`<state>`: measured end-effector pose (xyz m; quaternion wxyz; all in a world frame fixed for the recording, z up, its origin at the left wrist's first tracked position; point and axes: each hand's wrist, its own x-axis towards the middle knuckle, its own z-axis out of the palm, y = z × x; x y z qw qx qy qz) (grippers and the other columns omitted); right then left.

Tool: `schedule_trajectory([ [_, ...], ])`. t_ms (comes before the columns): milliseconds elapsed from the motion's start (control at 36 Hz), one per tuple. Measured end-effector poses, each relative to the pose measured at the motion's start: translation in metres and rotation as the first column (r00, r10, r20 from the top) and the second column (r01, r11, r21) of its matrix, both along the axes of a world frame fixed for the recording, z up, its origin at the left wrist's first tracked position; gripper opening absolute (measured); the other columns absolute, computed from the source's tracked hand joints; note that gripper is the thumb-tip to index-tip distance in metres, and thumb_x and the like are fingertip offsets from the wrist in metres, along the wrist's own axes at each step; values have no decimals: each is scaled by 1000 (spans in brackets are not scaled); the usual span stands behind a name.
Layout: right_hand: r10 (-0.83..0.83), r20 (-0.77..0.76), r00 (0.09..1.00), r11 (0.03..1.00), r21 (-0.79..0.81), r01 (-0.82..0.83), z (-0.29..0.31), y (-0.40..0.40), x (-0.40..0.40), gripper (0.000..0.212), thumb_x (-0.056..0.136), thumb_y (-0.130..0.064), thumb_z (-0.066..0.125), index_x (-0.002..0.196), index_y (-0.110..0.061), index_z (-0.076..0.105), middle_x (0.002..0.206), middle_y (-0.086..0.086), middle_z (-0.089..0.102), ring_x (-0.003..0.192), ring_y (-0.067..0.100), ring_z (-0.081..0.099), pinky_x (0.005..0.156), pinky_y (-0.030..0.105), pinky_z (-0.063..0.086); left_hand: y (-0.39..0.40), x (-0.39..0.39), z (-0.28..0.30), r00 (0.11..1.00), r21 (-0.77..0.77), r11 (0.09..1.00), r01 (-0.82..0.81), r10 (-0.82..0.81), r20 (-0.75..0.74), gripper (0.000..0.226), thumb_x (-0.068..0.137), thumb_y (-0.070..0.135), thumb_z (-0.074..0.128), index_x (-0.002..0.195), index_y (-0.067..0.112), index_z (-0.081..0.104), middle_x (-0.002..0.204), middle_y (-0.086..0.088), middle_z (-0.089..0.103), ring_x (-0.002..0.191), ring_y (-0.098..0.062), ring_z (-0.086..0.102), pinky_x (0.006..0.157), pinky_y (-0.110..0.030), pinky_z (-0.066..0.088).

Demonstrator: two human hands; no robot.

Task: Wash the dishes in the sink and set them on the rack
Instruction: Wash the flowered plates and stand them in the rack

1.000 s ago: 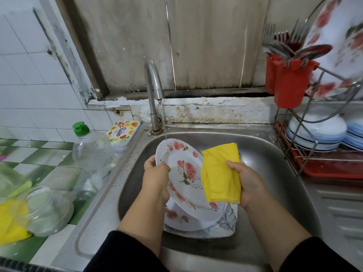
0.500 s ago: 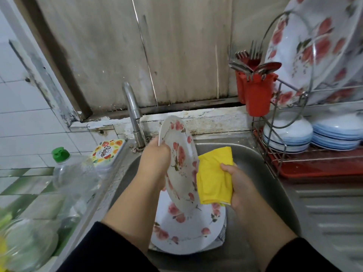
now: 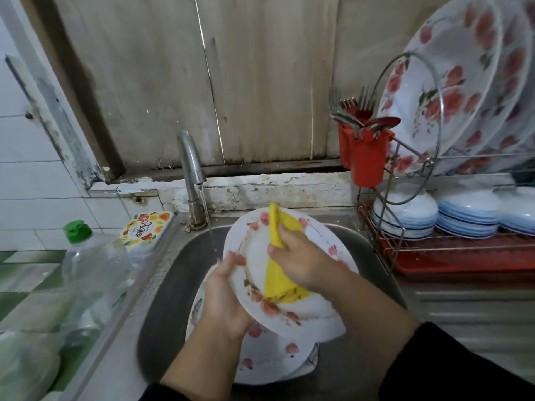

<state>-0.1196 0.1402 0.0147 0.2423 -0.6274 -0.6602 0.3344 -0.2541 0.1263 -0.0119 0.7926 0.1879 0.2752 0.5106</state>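
So the plate [image 3: 315, 244] is being held up over the sink [image 3: 170, 285], tilted, face toward the camera. It's white with red flowers round the rim. The left hand [image 3: 228, 296] is gripping its left edge, thumb curled over the front and fingers behind. The right hand [image 3: 301, 259] is pressing a yellow cloth [image 3: 278, 280] flat against the middle of the plate, fingers curled over the cloth and holding it there. The cloth is sticking out past the hand at the top and the bottom.

Under the held plate, more flowered plates [image 3: 269, 363] are lying stacked in the bottom of the sink. The tap [image 3: 191, 169] is standing just behind, and a thin stream of water is running down just left of the plate, near the left thumb.

Off to the right, the rack [image 3: 434, 244] is sitting on a red tray, with stacked white bowls [image 3: 405, 215] on the lower level and big flowered plates [image 3: 451, 82] leaning upright above. A red cutlery holder [image 3: 367, 157] with forks and spoons is hanging on its left end.

On the left table, a clear bottle [image 3: 92, 267] with a green cap is standing beside the sink, with a small fruit-print tub [image 3: 146, 230] behind it.
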Motion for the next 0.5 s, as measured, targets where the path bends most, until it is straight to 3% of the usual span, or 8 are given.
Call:
schedule_trajectory([
  [56, 83, 448, 890, 993, 36, -111, -17, -3, -11, 60, 100, -41, 33, 152, -21, 11, 153, 7, 18, 139, 30, 15, 114, 42, 15, -1, 0, -16, 999, -45, 999, 29, -27, 29, 40, 97, 37, 37, 81, 9, 60, 100, -24, 69, 86, -36, 69, 80, -48, 45],
  [111, 61, 598, 799, 987, 86, -139, -34, -6, -18, 60, 96, -44, 35, 150, -24, 16, 152, 8, 12, 140, 30, 6, 115, 48, 2, -2, -1, -30, 998, -85, 995, 51, -47, 48, 37, 97, 41, 35, 95, 11, 57, 106, -25, 67, 96, -37, 65, 83, -49, 45],
  [167, 63, 558, 828, 988, 81, -130, -46, -5, -19, 62, 94, -43, 36, 150, -25, 15, 157, 9, -8, 143, 29, -13, 115, 52, -8, 0, -2, -38, 998, -106, 994, 40, -35, 50, 41, 97, 43, 35, 98, 10, 57, 107, -24, 67, 97, -37, 65, 83, -49, 45],
  [222, 34, 502, 864, 996, 49, -68, -51, 3, -19, 64, 94, -43, 35, 151, -30, 9, 158, 8, -18, 143, 27, -21, 115, 51, -8, 2, -3, -43, 998, -82, 996, 40, -36, 46, 49, 97, 46, 33, 110, 5, 57, 114, -25, 65, 100, -38, 63, 83, -50, 44],
  [306, -116, 452, 884, 993, 29, 115, -55, 16, -23, 68, 93, -47, 34, 151, -31, 3, 158, 10, -16, 144, 28, -18, 116, 51, -4, 2, 0, -44, 998, -43, 998, 53, -51, 43, 56, 98, 48, 28, 114, 5, 59, 106, -22, 69, 89, -36, 69, 79, -49, 42],
  [361, -168, 417, 893, 984, 18, 176, -57, 17, -28, 73, 92, -54, 34, 152, -28, 0, 158, 11, -15, 144, 30, -17, 115, 53, -4, 2, -1, -46, 997, -21, 997, 75, -74, 36, 57, 98, 49, 27, 121, 6, 56, 112, -22, 67, 93, -37, 68, 82, -50, 43],
  [417, -94, 377, 921, 995, 2, 100, -59, 8, -33, 79, 91, -59, 38, 152, -27, 0, 158, 9, -17, 144, 29, -19, 115, 52, -6, 5, -3, -50, 996, -17, 996, 88, -87, 21, 57, 97, 51, 28, 125, 9, 53, 118, -23, 64, 99, -38, 66, 87, -53, 44],
  [500, 44, 366, 929, 999, 6, -50, -61, -7, -31, 77, 91, -43, 45, 152, -30, 1, 159, 2, -16, 144, 24, -17, 117, 48, -2, 10, -4, -56, 999, -29, 999, 21, -22, -33, 50, 98, 47, 30, 110, 9, 60, 110, -20, 68, 93, -34, 68, 89, -49, 46],
])
